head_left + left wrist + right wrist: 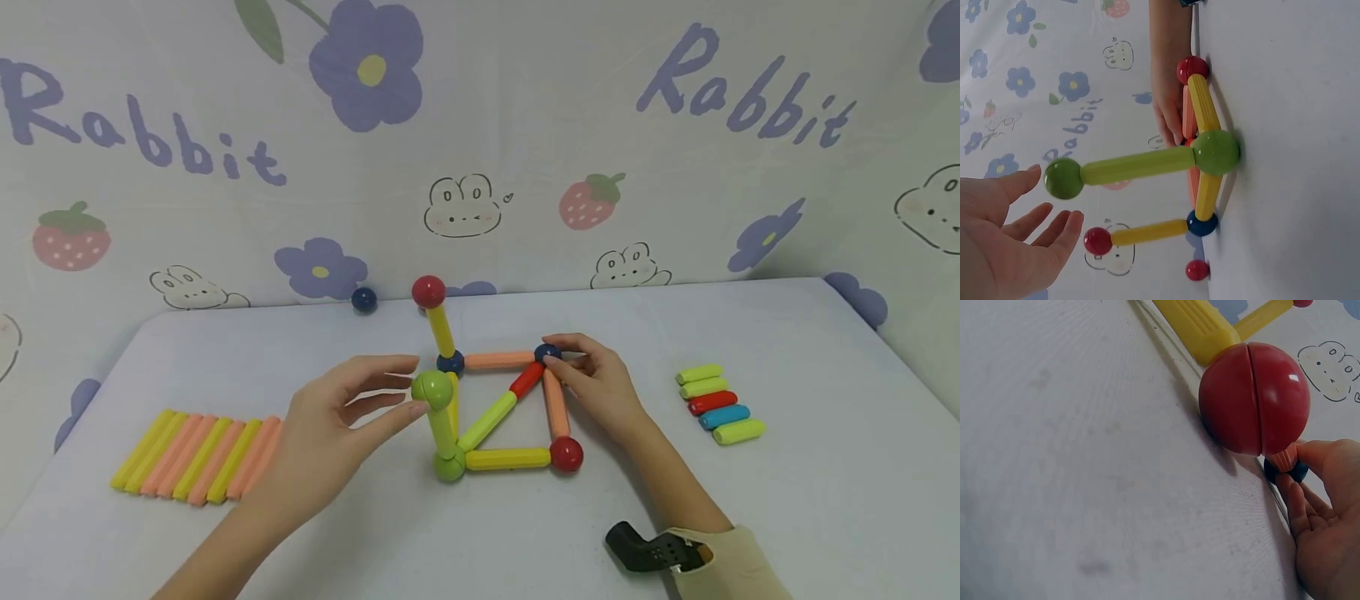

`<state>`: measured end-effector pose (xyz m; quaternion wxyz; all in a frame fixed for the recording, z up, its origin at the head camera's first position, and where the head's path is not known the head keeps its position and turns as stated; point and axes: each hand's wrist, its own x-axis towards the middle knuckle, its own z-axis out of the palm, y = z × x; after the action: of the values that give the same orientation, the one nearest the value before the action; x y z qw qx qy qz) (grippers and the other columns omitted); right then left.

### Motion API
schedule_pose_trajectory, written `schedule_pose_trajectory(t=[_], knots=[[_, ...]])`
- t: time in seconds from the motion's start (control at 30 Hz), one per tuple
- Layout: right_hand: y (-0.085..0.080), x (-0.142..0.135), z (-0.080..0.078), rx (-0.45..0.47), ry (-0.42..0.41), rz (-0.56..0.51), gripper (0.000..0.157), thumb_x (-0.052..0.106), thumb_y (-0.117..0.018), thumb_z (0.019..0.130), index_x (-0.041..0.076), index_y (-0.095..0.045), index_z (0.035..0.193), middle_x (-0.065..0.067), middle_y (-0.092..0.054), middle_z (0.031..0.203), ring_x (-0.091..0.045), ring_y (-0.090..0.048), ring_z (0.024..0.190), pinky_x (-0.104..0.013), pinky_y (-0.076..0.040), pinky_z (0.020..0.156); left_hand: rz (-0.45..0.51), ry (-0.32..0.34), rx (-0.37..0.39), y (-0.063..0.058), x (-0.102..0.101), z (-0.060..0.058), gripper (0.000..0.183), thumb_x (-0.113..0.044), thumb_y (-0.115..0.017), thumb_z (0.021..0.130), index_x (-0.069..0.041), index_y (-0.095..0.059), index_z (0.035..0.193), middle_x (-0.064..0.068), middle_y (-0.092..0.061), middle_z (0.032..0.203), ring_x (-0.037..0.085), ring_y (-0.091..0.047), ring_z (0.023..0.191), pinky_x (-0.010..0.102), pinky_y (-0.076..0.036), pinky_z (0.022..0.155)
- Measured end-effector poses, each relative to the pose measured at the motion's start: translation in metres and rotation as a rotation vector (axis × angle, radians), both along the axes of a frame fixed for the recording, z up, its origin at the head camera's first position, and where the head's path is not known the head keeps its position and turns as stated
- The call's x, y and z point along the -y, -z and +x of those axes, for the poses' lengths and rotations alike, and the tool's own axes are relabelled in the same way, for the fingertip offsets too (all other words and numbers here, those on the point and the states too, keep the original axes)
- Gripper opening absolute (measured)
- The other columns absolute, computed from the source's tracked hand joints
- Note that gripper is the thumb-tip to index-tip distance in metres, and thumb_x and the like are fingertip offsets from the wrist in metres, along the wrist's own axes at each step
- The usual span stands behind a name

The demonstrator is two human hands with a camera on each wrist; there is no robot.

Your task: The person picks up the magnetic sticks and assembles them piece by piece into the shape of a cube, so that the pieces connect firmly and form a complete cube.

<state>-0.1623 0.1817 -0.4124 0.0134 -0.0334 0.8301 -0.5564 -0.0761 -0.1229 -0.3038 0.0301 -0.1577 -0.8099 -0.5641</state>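
A frame of rods and balls lies on the table, with two rods standing up from it. My left hand (341,429) has its fingers spread beside the green ball (432,389) atop an upright green rod (1138,165); the left wrist view shows a small gap between them. At the far right corner my right hand (600,383) pinches a dark blue ball (548,354), where orange rods and a red rod (527,380) meet. The near right corner is a red ball (1254,399). Another red ball (429,292) tops the upright yellow rod (441,333).
A row of yellow and orange rods (183,454) lies at the left, partly behind my left hand. Several short rods (712,403) in green, red and blue lie at the right. A loose dark blue ball (364,300) and a red ball (1197,270) sit near the back.
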Motion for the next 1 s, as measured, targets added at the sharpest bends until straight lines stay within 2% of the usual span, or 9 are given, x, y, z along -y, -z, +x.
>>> schedule_pose_trajectory(t=[0.13, 0.3, 0.37, 0.5, 0.6, 0.63, 0.73, 0.83, 1.0], knots=[[-0.001, 0.001, 0.000, 0.000, 0.000, 0.002, 0.036, 0.015, -0.064, 0.106, 0.006, -0.063, 0.142, -0.019, -0.061, 0.140, -0.027, -0.063, 0.102, -0.017, -0.054, 0.073, -0.016, -0.076, 0.032, 0.001, 0.018, 0.003, 0.038, -0.006, -0.080, 0.093, -0.005, -0.072, 0.131, 0.009, -0.072, 0.129, 0.011, -0.069, 0.114, 0.020, -0.057, 0.097], [-0.001, 0.001, 0.000, 0.001, 0.004, 0.007, 0.036, 0.015, -0.064, 0.106, 0.006, -0.064, 0.141, -0.019, -0.061, 0.140, -0.027, -0.062, 0.101, -0.017, -0.053, 0.072, -0.097, -0.184, 0.114, 0.015, 0.045, 0.003, 0.039, -0.012, -0.078, 0.097, -0.004, -0.070, 0.134, 0.012, -0.071, 0.132, -0.001, -0.067, 0.111, 0.012, -0.054, 0.093], [-0.002, 0.001, 0.001, -0.001, 0.004, 0.005, 0.036, 0.015, -0.064, 0.106, 0.006, -0.064, 0.141, -0.019, -0.061, 0.139, -0.027, -0.062, 0.101, -0.017, -0.053, 0.072, -0.148, -0.212, 0.161, 0.021, 0.056, 0.004, 0.041, -0.017, -0.077, 0.099, -0.005, -0.069, 0.137, 0.012, -0.070, 0.135, 0.002, -0.067, 0.114, 0.008, -0.052, 0.093], [-0.002, 0.001, 0.001, -0.001, 0.004, 0.002, 0.036, 0.014, -0.064, 0.106, 0.006, -0.064, 0.141, -0.019, -0.061, 0.139, -0.027, -0.062, 0.101, -0.017, -0.053, 0.072, -0.221, -0.248, 0.244, 0.034, 0.073, 0.009, 0.046, -0.025, -0.075, 0.101, -0.004, -0.065, 0.141, 0.013, -0.068, 0.140, 0.020, -0.066, 0.125, 0.004, -0.048, 0.092], [-0.002, 0.000, 0.001, -0.003, 0.002, 0.002, 0.036, 0.015, -0.064, 0.106, 0.006, -0.064, 0.141, -0.019, -0.061, 0.140, -0.028, -0.063, 0.102, -0.017, -0.053, 0.073, -0.245, -0.250, 0.276, 0.042, 0.081, 0.013, 0.051, -0.028, -0.075, 0.101, -0.002, -0.063, 0.142, 0.015, -0.065, 0.144, 0.031, -0.062, 0.132, 0.006, -0.049, 0.094], [-0.002, 0.000, 0.001, -0.003, 0.002, 0.002, 0.036, 0.015, -0.064, 0.106, 0.006, -0.064, 0.141, -0.019, -0.061, 0.140, -0.028, -0.063, 0.102, -0.017, -0.053, 0.073, -0.253, -0.247, 0.279, 0.044, 0.083, 0.013, 0.052, -0.029, -0.075, 0.100, -0.001, -0.063, 0.143, 0.016, -0.065, 0.144, 0.033, -0.062, 0.133, 0.010, -0.052, 0.097], [-0.002, 0.000, 0.001, -0.005, 0.002, 0.006, 0.036, 0.015, -0.064, 0.106, 0.006, -0.064, 0.141, -0.019, -0.061, 0.140, -0.028, -0.063, 0.103, -0.017, -0.053, 0.073, -0.305, -0.237, 0.297, 0.051, 0.086, 0.015, 0.056, -0.033, -0.075, 0.100, -0.002, -0.062, 0.144, 0.016, -0.064, 0.146, 0.036, -0.061, 0.134, 0.023, -0.056, 0.101], [-0.001, 0.000, 0.001, -0.007, 0.003, 0.010, 0.036, 0.015, -0.064, 0.106, 0.006, -0.064, 0.141, -0.019, -0.061, 0.140, -0.028, -0.063, 0.103, -0.017, -0.054, 0.074, -0.321, -0.225, 0.334, 0.056, 0.086, 0.017, 0.060, -0.036, -0.074, 0.101, 0.000, -0.059, 0.147, 0.017, -0.062, 0.148, 0.036, -0.060, 0.136, 0.035, -0.055, 0.107], [0.000, 0.000, 0.001, -0.012, 0.001, 0.004, 0.036, 0.014, -0.065, 0.106, 0.005, -0.064, 0.140, -0.019, -0.062, 0.139, -0.028, -0.063, 0.102, -0.017, -0.054, 0.074, -0.276, -0.218, 0.338, 0.063, 0.083, 0.019, 0.057, -0.030, -0.075, 0.100, 0.002, -0.059, 0.145, 0.019, -0.060, 0.148, 0.035, -0.060, 0.135, 0.029, -0.055, 0.106]])
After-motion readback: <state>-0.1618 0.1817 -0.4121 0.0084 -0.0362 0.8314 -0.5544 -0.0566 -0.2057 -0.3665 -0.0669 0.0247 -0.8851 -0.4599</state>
